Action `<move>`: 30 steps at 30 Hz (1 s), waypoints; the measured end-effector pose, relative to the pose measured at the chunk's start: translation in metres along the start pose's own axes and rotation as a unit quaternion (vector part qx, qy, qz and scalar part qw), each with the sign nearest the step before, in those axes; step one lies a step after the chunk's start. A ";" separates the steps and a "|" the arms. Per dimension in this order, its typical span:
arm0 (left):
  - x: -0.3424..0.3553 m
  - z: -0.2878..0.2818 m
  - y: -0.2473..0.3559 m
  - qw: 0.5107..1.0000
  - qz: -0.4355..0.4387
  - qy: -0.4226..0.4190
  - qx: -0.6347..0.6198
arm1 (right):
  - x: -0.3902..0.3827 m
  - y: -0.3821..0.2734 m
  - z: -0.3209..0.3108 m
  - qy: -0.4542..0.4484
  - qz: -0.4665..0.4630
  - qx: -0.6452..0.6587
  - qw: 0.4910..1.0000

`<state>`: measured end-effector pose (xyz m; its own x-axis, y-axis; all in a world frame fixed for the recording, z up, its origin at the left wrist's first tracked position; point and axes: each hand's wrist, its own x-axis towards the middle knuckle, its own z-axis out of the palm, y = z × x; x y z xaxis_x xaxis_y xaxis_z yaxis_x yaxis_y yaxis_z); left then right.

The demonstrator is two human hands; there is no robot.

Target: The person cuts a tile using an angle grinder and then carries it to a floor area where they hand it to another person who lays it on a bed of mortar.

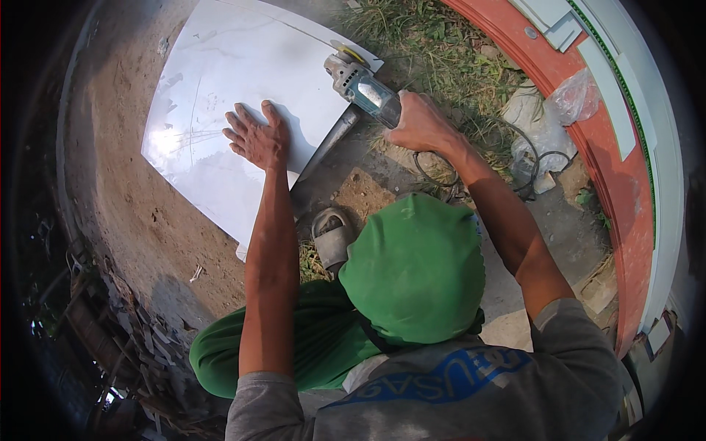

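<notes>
Green cap nearest the camera; beyond it, bare hands on a white sheet and an angle grinder.

Fingers spread, the left hand lies palm down on the sheet, probably to keep it from shifting; the right hand is wrapped round the grinder's rear body, seemingly for firm control, though its fingertips are hidden. The disc sits at the sheet's upper right edge; whether it touches, I cannot tell. A dark tube runs along the right edge, perhaps as a support, and the sheet lies low over bare ground.
</notes>
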<state>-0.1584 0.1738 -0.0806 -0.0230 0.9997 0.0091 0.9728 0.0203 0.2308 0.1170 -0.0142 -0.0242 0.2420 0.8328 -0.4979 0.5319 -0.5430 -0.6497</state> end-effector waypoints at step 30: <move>0.042 -0.014 -0.014 1.000 -0.011 0.013 -0.018 | 0.245 -0.188 0.007 0.114 -0.155 -0.042 0.980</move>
<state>-0.1762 0.2152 -0.0701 -0.0510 0.9983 0.0293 0.9628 0.0414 0.2669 0.0712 0.2909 -0.0280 0.2287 0.9639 -0.1361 0.6707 -0.2574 -0.6957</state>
